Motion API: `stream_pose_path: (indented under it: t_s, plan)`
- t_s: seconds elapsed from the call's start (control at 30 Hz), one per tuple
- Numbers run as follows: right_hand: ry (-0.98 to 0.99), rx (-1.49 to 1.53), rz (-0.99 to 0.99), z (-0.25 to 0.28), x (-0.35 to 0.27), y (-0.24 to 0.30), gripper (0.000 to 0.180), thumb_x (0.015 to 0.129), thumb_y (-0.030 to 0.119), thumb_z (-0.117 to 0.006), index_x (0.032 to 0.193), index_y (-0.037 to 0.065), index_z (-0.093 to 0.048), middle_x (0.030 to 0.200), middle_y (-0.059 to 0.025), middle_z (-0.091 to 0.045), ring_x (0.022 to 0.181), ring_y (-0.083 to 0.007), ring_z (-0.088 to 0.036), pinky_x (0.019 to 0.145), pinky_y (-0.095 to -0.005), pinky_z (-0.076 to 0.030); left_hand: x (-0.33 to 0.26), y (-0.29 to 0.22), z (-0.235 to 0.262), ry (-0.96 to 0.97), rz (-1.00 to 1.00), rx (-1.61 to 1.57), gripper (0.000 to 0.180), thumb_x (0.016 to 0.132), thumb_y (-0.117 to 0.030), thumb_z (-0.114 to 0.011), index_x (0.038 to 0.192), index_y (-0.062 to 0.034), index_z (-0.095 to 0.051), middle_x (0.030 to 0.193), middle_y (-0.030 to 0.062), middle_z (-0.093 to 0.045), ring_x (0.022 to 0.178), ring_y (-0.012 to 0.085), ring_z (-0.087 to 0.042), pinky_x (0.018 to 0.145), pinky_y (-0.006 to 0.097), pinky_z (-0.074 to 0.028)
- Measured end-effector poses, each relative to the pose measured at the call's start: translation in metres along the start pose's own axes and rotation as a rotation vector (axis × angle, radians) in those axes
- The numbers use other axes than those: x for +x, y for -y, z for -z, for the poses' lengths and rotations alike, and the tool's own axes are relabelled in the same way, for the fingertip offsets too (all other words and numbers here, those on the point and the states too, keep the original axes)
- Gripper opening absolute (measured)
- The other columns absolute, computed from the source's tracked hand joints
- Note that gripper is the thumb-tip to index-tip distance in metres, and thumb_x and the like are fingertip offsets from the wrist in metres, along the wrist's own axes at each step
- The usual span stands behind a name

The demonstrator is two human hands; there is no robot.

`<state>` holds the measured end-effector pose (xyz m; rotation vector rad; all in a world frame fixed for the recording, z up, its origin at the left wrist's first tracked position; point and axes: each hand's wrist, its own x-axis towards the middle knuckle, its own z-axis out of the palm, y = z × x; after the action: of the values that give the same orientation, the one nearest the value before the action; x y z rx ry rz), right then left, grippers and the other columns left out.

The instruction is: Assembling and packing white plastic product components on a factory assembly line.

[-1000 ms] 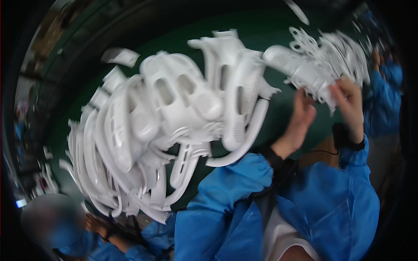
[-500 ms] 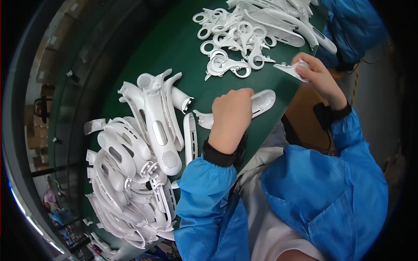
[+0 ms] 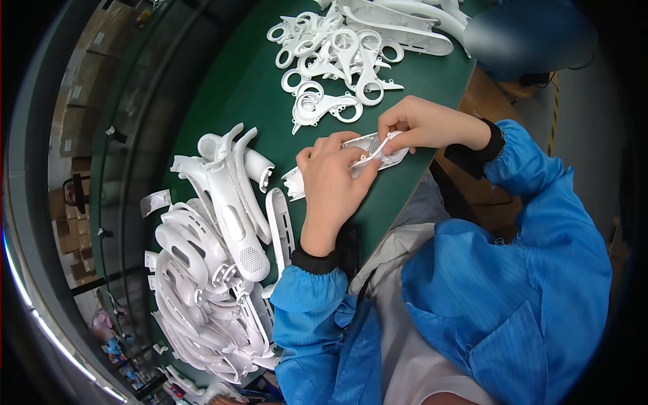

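Here, one white shell near the edge of the green table, left hand clasped across it, right hand pinching a small white piece over it, best kept level, contact seemingly finger-hidden.

From the wearer's head, a wide fisheye looks steeply down at the green worktable, turned askew so the table's near edge slants diagonally. It sits close above the left hand and right hand; the blue jacket fills the lower right, and the round field darkens at its corners.
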<state>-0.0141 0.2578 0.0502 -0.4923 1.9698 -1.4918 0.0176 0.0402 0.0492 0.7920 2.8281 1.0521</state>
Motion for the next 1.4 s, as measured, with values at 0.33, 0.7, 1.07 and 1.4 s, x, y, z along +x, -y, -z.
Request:
stream_pose_path:
  t_s: [0.33, 0.7, 1.07, 1.4]
  plan:
    - [-0.010, -0.347, 0.297, 0.000, 0.005, -0.007, 0.018, 0.073, 0.012, -0.069, 0.084, 0.000, -0.062, 0.074, -0.0098, -0.060, 0.068, -0.0221, -0.058, 0.060, -0.0334, -0.044, 0.003, -0.008, -0.001, 0.111, -0.009, 0.211, 0.017, 0.076, -0.027, -0.065, 0.083, -0.0121, -0.071, 0.106, 0.0067, -0.059, 0.100, 0.0251, -0.049, 0.089, 0.041, -0.028]
    - [0.029, -0.534, 0.081, -0.005, 0.015, 0.006, 0.048, 0.065, 0.024, -0.074, 0.102, 0.005, -0.051, 0.088, -0.0142, -0.062, 0.081, -0.0323, -0.063, 0.066, -0.0415, -0.047, 0.002, -0.015, -0.004, 0.101, 0.003, 0.283, 0.022, 0.076, -0.025, -0.066, 0.091, -0.0098, -0.066, 0.108, 0.0076, -0.055, 0.098, 0.0263, -0.050, 0.083, 0.041, -0.032]
    - [0.017, -0.510, 0.266, -0.005, 0.023, -0.025, 0.028, 0.083, 0.024, -0.066, 0.083, -0.003, -0.060, 0.074, -0.0145, -0.058, 0.070, -0.0307, -0.059, 0.062, -0.0387, -0.045, 0.008, -0.021, -0.009, 0.056, 0.171, 0.438, 0.024, 0.073, -0.025, -0.071, 0.091, -0.0094, -0.066, 0.077, 0.0076, -0.064, 0.075, 0.0279, -0.062, 0.068, 0.043, -0.040]
    - [-0.285, -0.317, 0.129, 0.070, 0.011, 0.041, 0.031, 0.091, 0.025, -0.056, 0.075, -0.002, -0.057, 0.062, 0.0015, -0.048, 0.060, -0.0056, -0.044, 0.052, -0.0257, -0.036, -0.021, -0.023, 0.010, -0.741, -0.220, -0.064, 0.030, 0.072, -0.013, -0.065, 0.101, -0.0055, -0.059, 0.096, 0.0120, -0.057, 0.087, 0.0297, -0.053, 0.078, 0.038, -0.035]
